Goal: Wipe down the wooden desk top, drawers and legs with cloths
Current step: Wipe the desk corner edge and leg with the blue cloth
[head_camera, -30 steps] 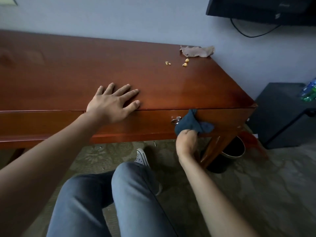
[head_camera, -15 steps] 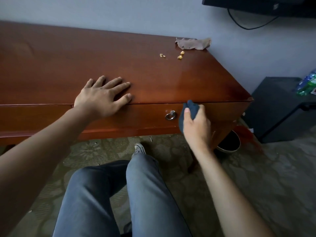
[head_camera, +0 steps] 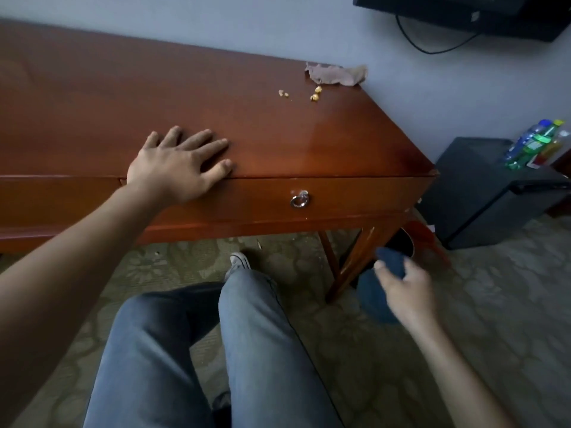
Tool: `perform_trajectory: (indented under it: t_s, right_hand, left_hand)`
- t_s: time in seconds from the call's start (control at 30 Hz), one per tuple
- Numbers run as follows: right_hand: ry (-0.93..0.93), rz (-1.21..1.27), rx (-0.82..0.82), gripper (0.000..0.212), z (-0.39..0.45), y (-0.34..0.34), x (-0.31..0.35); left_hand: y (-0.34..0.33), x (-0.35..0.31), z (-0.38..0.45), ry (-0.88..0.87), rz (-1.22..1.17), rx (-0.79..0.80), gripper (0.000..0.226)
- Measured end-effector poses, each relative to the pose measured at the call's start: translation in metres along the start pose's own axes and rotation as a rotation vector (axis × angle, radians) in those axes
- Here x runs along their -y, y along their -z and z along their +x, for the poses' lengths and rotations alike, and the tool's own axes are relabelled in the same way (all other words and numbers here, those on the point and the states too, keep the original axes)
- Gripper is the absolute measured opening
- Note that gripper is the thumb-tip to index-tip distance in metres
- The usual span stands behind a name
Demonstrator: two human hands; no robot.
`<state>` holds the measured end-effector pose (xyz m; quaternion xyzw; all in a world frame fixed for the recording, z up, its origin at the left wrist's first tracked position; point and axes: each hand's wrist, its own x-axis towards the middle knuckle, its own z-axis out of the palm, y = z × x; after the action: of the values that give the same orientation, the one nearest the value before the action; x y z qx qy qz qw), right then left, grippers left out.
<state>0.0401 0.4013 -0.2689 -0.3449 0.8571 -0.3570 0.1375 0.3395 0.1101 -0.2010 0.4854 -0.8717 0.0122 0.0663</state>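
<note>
Left hand [head_camera: 177, 168] flat, fingers spread, braced on the table [head_camera: 92, 103] front edge. Tan cloth [head_camera: 336, 75] lies at the far right corner near crumbs [head_camera: 315, 94]. Right hand [head_camera: 404, 288] clutches the dark blue cloth [head_camera: 375, 291] bunched beside the table leg [head_camera: 355, 261]. The cloth looks soft, light, floppy; probably best kept wadded in the palm and wrapped round the leg.

no readable text anywhere, small pale mark on the dark screen [head_camera: 475, 13] at upper right of frame too blurred to make out, labels on the plastic bottles [head_camera: 534, 143] at right edge show only green and yellow colour, no legible letters
</note>
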Motion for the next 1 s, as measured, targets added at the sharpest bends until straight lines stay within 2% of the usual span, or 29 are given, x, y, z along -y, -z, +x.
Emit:
perform_trajectory:
  t_s: [0.07, 0.1, 0.2, 0.23, 0.3, 0.37, 0.43, 0.57, 0.63, 0.7, 0.77, 0.83, 0.93, 1.0]
  right_hand:
    - [-0.151, 0.169, -0.156, 0.022, 0.018, -0.007, -0.001]
    - [-0.168, 0.262, -0.197, 0.029, 0.033, -0.012, 0.007]
    - [-0.197, 0.600, -0.242, 0.056, 0.082, -0.033, 0.039]
    - [-0.207, 0.572, -0.215, 0.060, 0.094, -0.047, 0.048]
    - [-0.208, 0.372, -0.197, 0.046, 0.092, -0.087, 0.067]
    - [-0.081, 0.264, -0.347, 0.024, 0.059, -0.139, 0.091]
    - [0.124, 0.209, -0.431, 0.015, 0.019, -0.188, 0.113]
    - [0.625, 0.030, -0.300, 0.020, -0.024, -0.246, 0.147]
    - [0.823, -0.055, -0.253, 0.019, -0.019, -0.242, 0.153]
    - [0.925, -0.148, -0.255, 0.017, 0.002, -0.224, 0.133]
    - [0.846, -0.227, -0.343, 0.024, 0.034, -0.195, 0.089]
    - [0.547, -0.256, -0.442, 0.034, 0.064, -0.162, 0.040]
    - [-0.039, -0.086, -0.549, 0.043, 0.097, -0.136, 0.022]
    - [-0.164, -0.029, -0.566, 0.042, 0.099, -0.145, 0.039]
  left_hand:
    - [0.000, -0.001, 0.000, -0.006, -0.003, 0.024, 0.078]
    - [0.001, -0.001, 0.000, -0.008, -0.005, 0.032, 0.078]
    - [0.000, 0.000, 0.000, 0.002, -0.009, 0.043, 0.079]
    - [0.000, -0.001, 0.000, 0.006, -0.011, 0.043, 0.079]
    - [-0.001, -0.003, -0.001, 0.017, -0.017, 0.034, 0.078]
    - [-0.001, -0.004, 0.000, 0.024, -0.019, 0.029, 0.078]
    - [-0.002, -0.004, 0.000, 0.030, -0.023, 0.026, 0.078]
    - [-0.003, -0.002, 0.000, 0.017, -0.025, 0.002, 0.077]
    - [-0.002, -0.001, -0.001, 0.003, -0.032, -0.001, 0.077]
    - [-0.001, 0.001, -0.002, -0.003, -0.041, 0.000, 0.077]
    - [-0.002, 0.001, -0.001, -0.005, -0.035, 0.004, 0.078]
    - [-0.004, -0.001, 0.000, -0.007, -0.024, -0.001, 0.078]
    - [-0.004, -0.002, 0.002, -0.004, -0.012, -0.013, 0.078]
    - [-0.004, -0.002, 0.002, -0.003, -0.009, -0.015, 0.076]
